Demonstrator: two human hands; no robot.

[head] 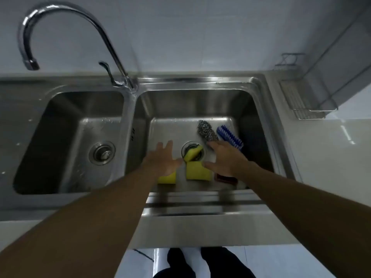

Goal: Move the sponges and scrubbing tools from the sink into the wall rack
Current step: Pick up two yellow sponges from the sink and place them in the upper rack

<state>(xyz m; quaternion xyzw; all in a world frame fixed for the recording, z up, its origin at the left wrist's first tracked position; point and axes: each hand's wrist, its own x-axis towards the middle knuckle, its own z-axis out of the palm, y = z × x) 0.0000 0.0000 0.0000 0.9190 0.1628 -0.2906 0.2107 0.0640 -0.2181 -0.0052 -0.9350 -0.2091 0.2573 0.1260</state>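
Both hands reach down into the right sink basin (pixel 200 101). My left hand (pixel 163 159) is spread open over a yellow sponge (pixel 167 178) at the front of the basin. My right hand (pixel 226 160) is open too, its fingers apart. It hovers above a second yellow sponge (pixel 197 173) and a dark red item (pixel 223 178) that it partly hides. A third yellow sponge (pixel 193 153) lies tilted on the drain. Behind the right hand sit a steel-wool scrubber (pixel 206 131) and a blue-bristled brush (pixel 229 137). The wire wall rack (pixel 313 105) hangs at the right.
A curved chrome faucet (pixel 66 23) stands between the two basins, with its spout over the left basin (pixel 80 137). A white counter (pixel 331 157) lies to the right of the sink below the rack. My feet show on the floor below.
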